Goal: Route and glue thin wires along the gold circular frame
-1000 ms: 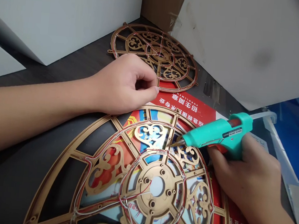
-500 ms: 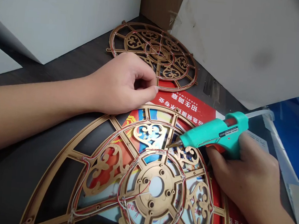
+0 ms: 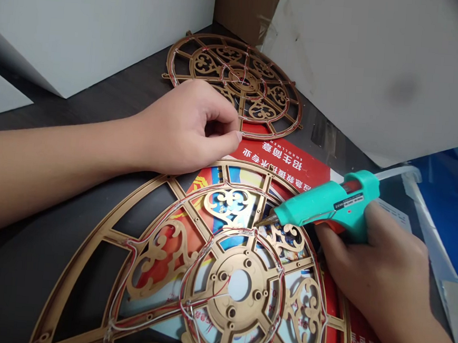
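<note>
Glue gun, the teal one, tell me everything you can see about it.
The glue gun has a smooth teal body, seemingly plastic, with a dark label on its side and an orange-red part underneath. A whitish, translucent stick extends from the rear. The right hand grips it, tilted nozzle-down over the nearer gold wheel frame. Its brownish metallic-looking nozzle points at a spoke near the inner ring; whether it touches is unclear.

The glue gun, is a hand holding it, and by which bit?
Yes, the right hand holds the glue gun by its handle. I can't tell whether the left hand holds anything.
</note>
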Action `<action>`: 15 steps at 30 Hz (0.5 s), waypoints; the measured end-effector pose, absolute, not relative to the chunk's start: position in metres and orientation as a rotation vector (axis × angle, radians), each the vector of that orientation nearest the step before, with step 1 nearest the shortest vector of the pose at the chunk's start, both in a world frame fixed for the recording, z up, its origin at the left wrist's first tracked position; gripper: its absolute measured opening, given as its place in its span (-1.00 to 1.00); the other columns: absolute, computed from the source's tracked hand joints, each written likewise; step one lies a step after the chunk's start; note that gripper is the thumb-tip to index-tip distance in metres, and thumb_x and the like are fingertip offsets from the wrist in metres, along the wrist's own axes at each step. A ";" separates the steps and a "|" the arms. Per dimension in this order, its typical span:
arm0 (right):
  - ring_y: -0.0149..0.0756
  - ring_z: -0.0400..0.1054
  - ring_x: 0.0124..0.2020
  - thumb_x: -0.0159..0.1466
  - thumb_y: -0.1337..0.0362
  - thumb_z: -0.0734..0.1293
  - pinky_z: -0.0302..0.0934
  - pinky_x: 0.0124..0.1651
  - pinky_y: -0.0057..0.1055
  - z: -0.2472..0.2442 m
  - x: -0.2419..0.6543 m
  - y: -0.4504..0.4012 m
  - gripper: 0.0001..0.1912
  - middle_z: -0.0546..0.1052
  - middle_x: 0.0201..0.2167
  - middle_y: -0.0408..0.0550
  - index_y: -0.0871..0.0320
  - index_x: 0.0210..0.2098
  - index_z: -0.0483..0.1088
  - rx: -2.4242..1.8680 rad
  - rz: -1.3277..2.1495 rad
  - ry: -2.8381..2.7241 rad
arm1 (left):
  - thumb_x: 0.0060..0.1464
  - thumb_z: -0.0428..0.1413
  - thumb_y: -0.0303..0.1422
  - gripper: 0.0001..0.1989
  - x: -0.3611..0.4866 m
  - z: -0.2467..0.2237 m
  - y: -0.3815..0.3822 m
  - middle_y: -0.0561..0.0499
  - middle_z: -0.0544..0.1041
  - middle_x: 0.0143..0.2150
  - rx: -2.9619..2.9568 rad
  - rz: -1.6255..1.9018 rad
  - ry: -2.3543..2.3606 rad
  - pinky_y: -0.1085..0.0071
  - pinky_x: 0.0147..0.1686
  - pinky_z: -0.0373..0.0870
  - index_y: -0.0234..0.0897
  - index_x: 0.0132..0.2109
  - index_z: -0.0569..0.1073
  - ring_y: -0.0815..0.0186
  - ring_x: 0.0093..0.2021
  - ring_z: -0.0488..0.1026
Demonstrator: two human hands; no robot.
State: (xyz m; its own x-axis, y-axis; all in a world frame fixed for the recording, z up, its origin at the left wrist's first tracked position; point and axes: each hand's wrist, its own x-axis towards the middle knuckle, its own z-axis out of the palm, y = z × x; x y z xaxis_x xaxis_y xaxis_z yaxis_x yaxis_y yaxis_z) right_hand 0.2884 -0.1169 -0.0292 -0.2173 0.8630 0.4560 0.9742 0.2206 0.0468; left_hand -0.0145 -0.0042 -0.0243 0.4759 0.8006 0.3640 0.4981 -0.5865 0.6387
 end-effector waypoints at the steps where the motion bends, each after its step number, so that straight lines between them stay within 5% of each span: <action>1: -0.17 0.14 -0.63 0.33 0.12 0.33 -0.01 -0.55 -0.33 -0.029 0.288 -0.117 -0.63 0.26 -0.66 -0.20 -0.17 -0.38 -0.02 -1.711 -0.472 -2.161 | 0.23 0.19 -0.62 -0.70 -0.014 -0.024 -0.004 0.20 0.42 -0.60 2.274 0.903 1.082 0.51 -0.37 0.14 -0.40 -0.49 0.55 0.59 -0.49 0.23; 15: -0.21 0.12 -0.60 0.31 0.09 0.36 -0.09 -0.48 -0.31 -0.029 0.286 -0.118 -0.59 0.22 -0.63 -0.21 -0.17 -0.38 -0.04 -1.713 -0.431 -2.070 | 0.25 0.16 -0.52 -0.72 -0.018 -0.029 -0.002 0.17 0.42 -0.57 2.296 0.940 1.009 0.43 -0.35 0.13 -0.37 -0.46 0.56 0.52 -0.48 0.25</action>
